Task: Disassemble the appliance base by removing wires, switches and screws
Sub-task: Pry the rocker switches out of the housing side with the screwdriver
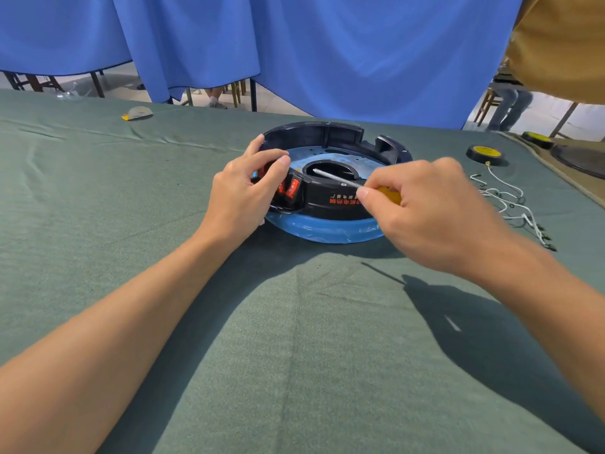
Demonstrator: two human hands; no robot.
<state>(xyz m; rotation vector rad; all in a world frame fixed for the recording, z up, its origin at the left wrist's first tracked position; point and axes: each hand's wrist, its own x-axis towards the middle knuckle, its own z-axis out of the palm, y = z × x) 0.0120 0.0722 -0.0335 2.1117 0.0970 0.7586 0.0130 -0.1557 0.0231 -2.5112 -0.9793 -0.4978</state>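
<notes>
A round appliance base (330, 231) with a blue rim and black housing lies on the green cloth. My left hand (244, 194) pinches the red rocker switches (291, 188) at the housing's left front. My right hand (429, 211) grips a screwdriver (337, 179) by its yellow handle. The metal shaft points left into the dark oval opening in the middle of the base. Red lettering shows on the housing's front wall.
Loose white wires (510, 204) with metal terminals lie to the right of the base. Behind them sits a black and yellow round part (486, 154). A small white and yellow object (139, 113) lies far left. Blue curtains hang behind the table; a person stands at the right.
</notes>
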